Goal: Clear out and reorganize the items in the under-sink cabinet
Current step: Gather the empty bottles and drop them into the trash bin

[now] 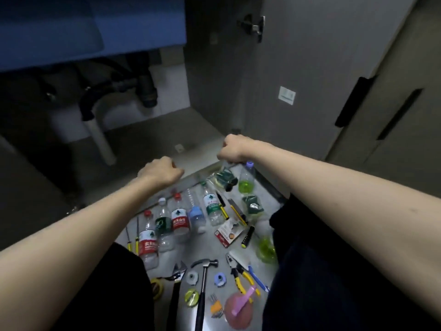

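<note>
- The under-sink cabinet (152,130) fills the frame from 9 to 12 o'clock, its door (298,75) swung open at 1 o'clock and the black drain pipe (145,89) hanging at 11 o'clock.
- The floor (212,237) in front, at 6 o'clock, carries the cleared-out items.
- Five plastic bottles (177,219) lie side by side near centre, red- and green-labelled.
- A hammer (202,280) lies at 6 o'clock, with an adjustable wrench (176,273) just to its 9 o'clock and yellow-handled pliers (241,274) to its 3 o'clock.
- The right hand (232,148) is curled, pinching a clear bag (224,180) of dark items that hangs below it at the cabinet's front edge.
- The left hand (160,172) is fisted over that edge; whether it holds anything cannot be told.
</note>
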